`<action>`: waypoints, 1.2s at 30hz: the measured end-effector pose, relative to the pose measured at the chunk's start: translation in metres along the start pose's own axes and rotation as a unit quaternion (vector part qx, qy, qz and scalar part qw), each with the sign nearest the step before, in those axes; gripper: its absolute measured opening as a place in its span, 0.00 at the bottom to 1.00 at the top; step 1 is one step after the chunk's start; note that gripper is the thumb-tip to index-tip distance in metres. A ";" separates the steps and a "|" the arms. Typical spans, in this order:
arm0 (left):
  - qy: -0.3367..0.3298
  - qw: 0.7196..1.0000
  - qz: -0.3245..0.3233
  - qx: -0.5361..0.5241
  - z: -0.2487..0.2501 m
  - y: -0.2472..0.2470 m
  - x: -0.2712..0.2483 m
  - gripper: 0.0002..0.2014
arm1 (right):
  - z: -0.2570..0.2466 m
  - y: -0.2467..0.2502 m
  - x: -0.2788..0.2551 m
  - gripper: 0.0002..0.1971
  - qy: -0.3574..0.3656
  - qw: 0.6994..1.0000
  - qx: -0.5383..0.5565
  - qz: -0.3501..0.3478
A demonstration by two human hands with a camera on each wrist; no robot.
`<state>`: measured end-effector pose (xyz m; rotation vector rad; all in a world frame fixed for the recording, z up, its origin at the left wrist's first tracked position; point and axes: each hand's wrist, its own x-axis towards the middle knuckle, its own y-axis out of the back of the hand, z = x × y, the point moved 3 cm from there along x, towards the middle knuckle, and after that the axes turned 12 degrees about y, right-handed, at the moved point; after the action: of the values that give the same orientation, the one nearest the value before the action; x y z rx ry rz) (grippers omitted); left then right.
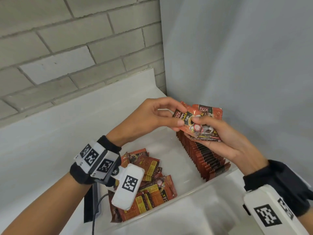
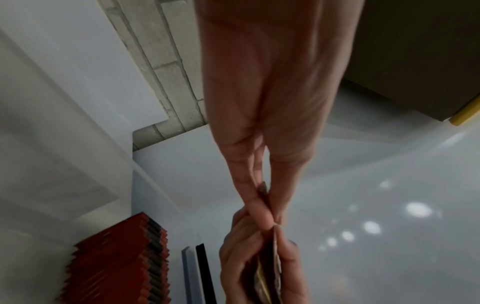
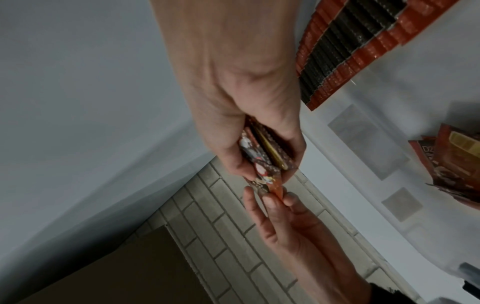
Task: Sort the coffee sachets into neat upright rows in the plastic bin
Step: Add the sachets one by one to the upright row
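Fingers (image 1: 177,122) of the left hand (image 1: 147,119) pinch one sachet (image 1: 183,118) from the bundle (image 1: 205,133) gripped by the right hand (image 1: 225,141), squaring it up; next it should probably join the upright row (image 1: 203,155) at the bin's (image 1: 186,197) right.

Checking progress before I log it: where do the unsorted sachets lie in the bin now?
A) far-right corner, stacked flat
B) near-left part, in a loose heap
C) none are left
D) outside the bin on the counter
B: the loose heap lies in the near-left part of the plastic bin, while the upright row runs along its right side.
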<state>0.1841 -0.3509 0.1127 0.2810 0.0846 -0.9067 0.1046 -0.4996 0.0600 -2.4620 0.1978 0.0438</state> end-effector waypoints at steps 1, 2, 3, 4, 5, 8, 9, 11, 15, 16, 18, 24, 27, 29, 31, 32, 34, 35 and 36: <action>0.008 1.000 0.004 0.015 0.001 0.001 0.001 0.11 | 0.000 0.000 0.000 0.23 0.000 1.000 -0.005 -0.005; 0.017 1.000 0.005 0.025 0.001 0.002 0.001 0.10 | 0.000 -0.001 -0.001 0.25 0.003 1.000 -0.009 -0.008; 0.024 0.999 0.003 0.030 0.002 0.003 0.001 0.10 | 0.000 -0.001 -0.002 0.24 0.010 1.000 -0.017 -0.015; 0.027 0.999 0.001 0.035 0.002 0.005 0.000 0.11 | 0.000 -0.001 -0.002 0.23 0.022 0.999 -0.029 -0.018; 0.028 0.999 0.001 0.041 0.003 0.007 0.000 0.11 | -0.001 0.000 -0.003 0.22 0.039 0.998 -0.043 -0.015; 0.029 0.996 0.020 0.085 0.001 0.020 0.001 0.12 | -0.007 0.010 -0.006 0.22 0.092 0.994 -0.048 0.045; 0.030 0.993 0.026 0.111 -0.001 0.025 0.002 0.12 | -0.009 0.014 -0.006 0.20 0.107 0.991 -0.049 0.061; 0.027 0.979 0.032 0.198 -0.010 0.032 0.007 0.11 | -0.010 0.021 -0.008 0.12 0.123 0.988 -0.050 0.078; -0.007 0.901 -0.001 0.434 -0.035 0.025 0.022 0.12 | -0.006 0.027 -0.009 0.07 0.128 0.986 -0.040 0.099; -0.009 0.879 -0.011 0.476 -0.043 0.021 0.027 0.13 | -0.005 0.027 -0.009 0.07 0.128 0.986 -0.036 0.100; -0.013 0.839 -0.019 0.544 -0.055 0.013 0.033 0.17 | -0.004 0.027 -0.009 0.07 0.131 0.986 -0.033 0.095; -0.021 0.765 -0.028 0.643 -0.068 -0.006 0.039 0.23 | -0.003 0.029 -0.007 0.10 0.134 0.987 -0.037 0.083; -0.023 0.742 -0.025 0.669 -0.074 -0.010 0.041 0.23 | -0.002 0.030 -0.005 0.11 0.134 0.986 -0.040 0.086; -0.021 0.739 -0.021 0.673 -0.076 -0.010 0.041 0.21 | -0.001 0.031 -0.005 0.12 0.132 0.987 -0.040 0.087; -0.011 0.738 -0.021 0.675 -0.077 -0.010 0.041 0.18 | -0.002 0.032 -0.005 0.13 0.130 0.987 -0.035 0.085; -0.005 0.739 -0.020 0.674 -0.077 -0.011 0.041 0.18 | -0.002 0.032 -0.005 0.12 0.130 0.987 -0.034 0.085; -0.003 0.745 -0.008 0.667 -0.074 -0.012 0.040 0.19 | -0.002 0.032 -0.005 0.12 0.132 0.987 -0.033 0.083; -0.007 0.749 -0.001 0.662 -0.073 -0.012 0.040 0.19 | -0.002 0.032 -0.005 0.12 0.133 0.987 -0.033 0.082; -0.011 0.751 0.006 0.661 -0.072 -0.012 0.040 0.20 | -0.001 0.032 -0.005 0.12 0.133 0.987 -0.034 0.081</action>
<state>0.2027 -0.3681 0.0334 1.5983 -0.6270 -0.8186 0.0945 -0.5244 0.0419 -2.5074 0.5209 -0.2135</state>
